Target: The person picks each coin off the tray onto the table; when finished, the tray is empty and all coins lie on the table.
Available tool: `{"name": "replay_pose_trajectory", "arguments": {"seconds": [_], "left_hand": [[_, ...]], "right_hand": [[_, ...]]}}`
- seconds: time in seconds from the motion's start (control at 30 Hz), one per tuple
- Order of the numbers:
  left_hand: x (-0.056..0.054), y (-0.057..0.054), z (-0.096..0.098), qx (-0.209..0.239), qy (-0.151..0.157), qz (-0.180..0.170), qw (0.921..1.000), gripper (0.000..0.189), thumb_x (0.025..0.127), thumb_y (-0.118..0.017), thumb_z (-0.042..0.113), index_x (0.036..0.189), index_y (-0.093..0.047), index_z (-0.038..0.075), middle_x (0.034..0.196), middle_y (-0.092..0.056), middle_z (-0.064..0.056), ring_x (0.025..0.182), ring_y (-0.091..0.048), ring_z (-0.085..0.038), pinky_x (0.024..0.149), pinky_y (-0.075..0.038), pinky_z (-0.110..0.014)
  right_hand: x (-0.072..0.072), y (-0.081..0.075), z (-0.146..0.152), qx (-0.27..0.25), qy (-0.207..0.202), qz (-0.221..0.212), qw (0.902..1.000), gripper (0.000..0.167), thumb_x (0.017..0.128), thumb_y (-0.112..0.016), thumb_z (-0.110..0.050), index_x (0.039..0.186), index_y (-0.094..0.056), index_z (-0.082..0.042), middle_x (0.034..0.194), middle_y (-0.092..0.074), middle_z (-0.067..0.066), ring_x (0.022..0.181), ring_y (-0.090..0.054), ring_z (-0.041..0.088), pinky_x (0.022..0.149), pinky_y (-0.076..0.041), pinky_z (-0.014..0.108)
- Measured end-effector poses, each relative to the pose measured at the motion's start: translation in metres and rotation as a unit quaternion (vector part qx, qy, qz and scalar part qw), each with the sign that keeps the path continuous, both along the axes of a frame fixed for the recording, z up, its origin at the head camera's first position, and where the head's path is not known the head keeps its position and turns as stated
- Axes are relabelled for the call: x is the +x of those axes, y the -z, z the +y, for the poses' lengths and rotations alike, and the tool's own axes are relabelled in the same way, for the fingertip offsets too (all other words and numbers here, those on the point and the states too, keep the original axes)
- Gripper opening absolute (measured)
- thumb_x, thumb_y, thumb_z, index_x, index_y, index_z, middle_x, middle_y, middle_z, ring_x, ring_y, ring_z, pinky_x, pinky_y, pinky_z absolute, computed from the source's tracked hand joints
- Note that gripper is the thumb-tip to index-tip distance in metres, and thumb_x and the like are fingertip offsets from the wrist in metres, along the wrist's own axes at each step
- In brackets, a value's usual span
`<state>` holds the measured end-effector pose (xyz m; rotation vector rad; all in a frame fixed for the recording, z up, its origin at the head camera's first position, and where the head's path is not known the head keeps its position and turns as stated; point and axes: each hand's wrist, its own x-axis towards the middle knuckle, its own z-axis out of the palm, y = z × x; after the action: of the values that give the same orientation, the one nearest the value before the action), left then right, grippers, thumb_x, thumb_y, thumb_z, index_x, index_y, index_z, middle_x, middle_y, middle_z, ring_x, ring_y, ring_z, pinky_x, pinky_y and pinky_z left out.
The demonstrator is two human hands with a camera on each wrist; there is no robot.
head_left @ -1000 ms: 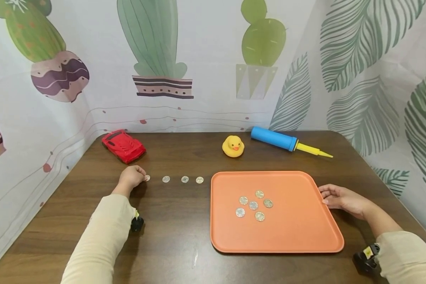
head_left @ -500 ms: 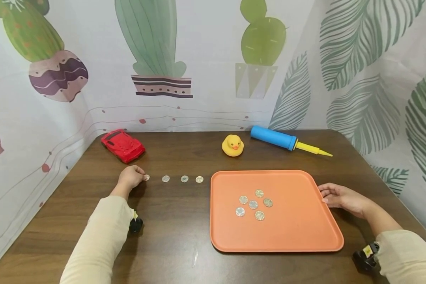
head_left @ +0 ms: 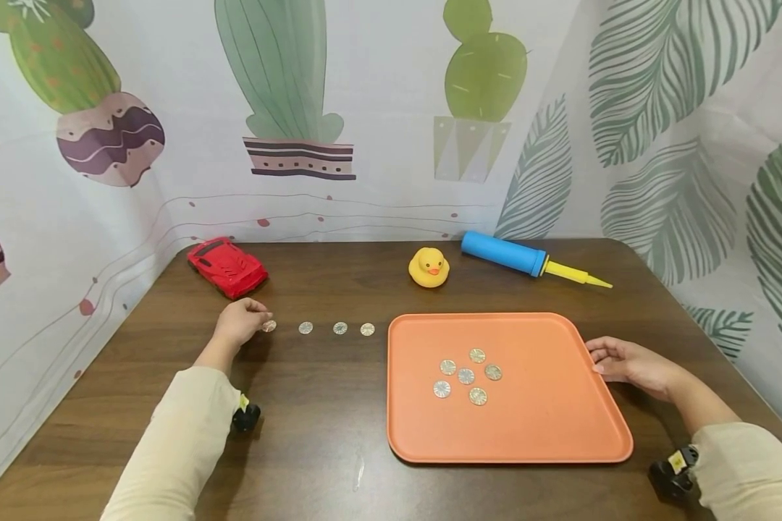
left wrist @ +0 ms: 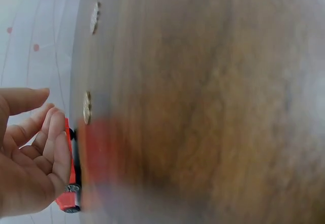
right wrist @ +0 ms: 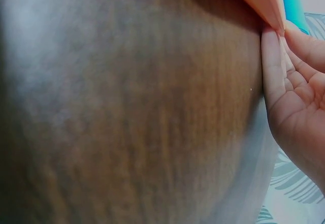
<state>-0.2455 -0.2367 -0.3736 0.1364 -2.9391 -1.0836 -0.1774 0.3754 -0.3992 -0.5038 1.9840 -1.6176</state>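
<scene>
My left hand [head_left: 237, 323] hovers just over the leftmost coin [head_left: 269, 326] of a short row on the wooden table. In the left wrist view its thumb and fingers stand apart with nothing between them, and that coin [left wrist: 87, 107] lies flat beyond the fingertips. Three more coins, the middle one [head_left: 340, 328] among them, continue the row to the right. My right hand [head_left: 635, 367] holds the right edge of an orange tray [head_left: 560, 427]. The right wrist view has the tray's rim [right wrist: 264, 0] pinched between thumb and fingers. Several coins [head_left: 465, 376] lie clustered on the tray.
A red toy car [head_left: 228, 267] sits at the back left, just behind my left hand. Toward the back edge are a yellow rubber duck [head_left: 429, 268] and a blue hand pump [head_left: 503, 253] with a yellow nozzle. A cloth printed with cacti [head_left: 391, 145] hangs behind the table [head_left: 313, 434].
My left hand has let go of the leftmost coin and risen slightly, so more of that coin shows. The right hand, the tray and the other coins stay in place.
</scene>
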Motion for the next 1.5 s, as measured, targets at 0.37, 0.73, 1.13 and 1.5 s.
{"name": "replay_pose_trajectory", "arguments": {"seconds": [0.37,0.73,1.13,1.5], "left_hand": [[0.002,-0.007,0.024,0.126,0.027,-0.024,0.9914,0.024,0.083,-0.053,0.012,0.098,-0.05,-0.006,0.087,-0.054,-0.013,0.071,-0.053,-0.017,0.061,-0.042,-0.025],[0.003,-0.016,0.06,0.168,0.105,-0.017,0.98,0.024,0.082,-0.056,0.012,0.098,-0.051,-0.005,0.078,-0.054,-0.007,0.079,-0.054,-0.028,0.072,-0.043,-0.037],[0.01,-0.024,0.102,0.153,0.201,-0.013,0.9674,0.02,0.08,-0.058,0.012,0.095,-0.055,-0.001,0.08,-0.054,-0.006,0.073,-0.049,-0.017,0.066,-0.042,-0.031],[0.014,-0.026,0.13,0.15,0.259,-0.028,0.9538,0.023,0.081,-0.057,0.015,0.097,-0.055,0.0,0.084,-0.054,-0.006,0.077,-0.05,-0.019,0.064,-0.04,-0.029]], "right_hand": [[0.001,-0.002,-0.001,0.013,0.004,0.0,0.9999,0.034,0.087,-0.042,0.002,0.112,-0.026,0.019,0.097,-0.051,0.006,0.086,-0.054,0.013,0.074,-0.045,0.026],[-0.001,-0.004,-0.001,0.022,0.013,0.0,0.9997,0.034,0.087,-0.043,0.002,0.112,-0.026,0.018,0.097,-0.05,0.007,0.085,-0.053,0.013,0.074,-0.045,0.026],[0.0,-0.002,-0.001,0.009,0.009,-0.002,0.9999,0.031,0.087,-0.042,0.003,0.112,-0.029,0.017,0.097,-0.05,0.006,0.085,-0.053,0.013,0.074,-0.045,0.026],[0.0,-0.001,-0.001,0.005,0.008,-0.004,0.9999,0.032,0.087,-0.042,0.003,0.112,-0.028,0.017,0.097,-0.051,0.006,0.086,-0.053,0.013,0.074,-0.045,0.027]]}}
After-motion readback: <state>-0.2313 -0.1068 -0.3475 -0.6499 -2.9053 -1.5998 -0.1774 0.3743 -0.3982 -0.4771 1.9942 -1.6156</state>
